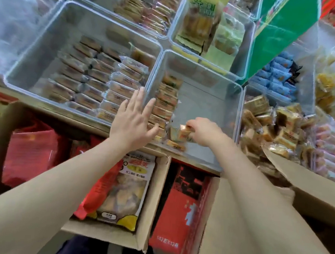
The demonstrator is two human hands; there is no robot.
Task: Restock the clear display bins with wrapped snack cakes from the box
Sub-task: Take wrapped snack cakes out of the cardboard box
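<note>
**Both hands at the half-filled clear bin**

The right hand (203, 131) reaches over the near wall of the centre clear bin (206, 97), fingers curled down around a wrapped snack cake (184, 133); the fingertips are hidden behind the hand. More loose cakes lie just beneath it at the bin's near edge, blurred. The left hand (135, 119) is spread flat, fingers straight, against the bin's left wall, holding nothing. Inside that wall stands a single row of cakes (165, 102); the rest of the bin floor is bare. To the left, a wider bin (48, 39) holds several neat rows of wrapped cakes. To the right, a heap of wrapped snacks (269, 120) is partly covered by a cardboard box flap (300, 180); the box's inside cannot be seen. Below the shelf edge, open cartons (151, 197) hold red packets, labels too blurred to read.
</note>
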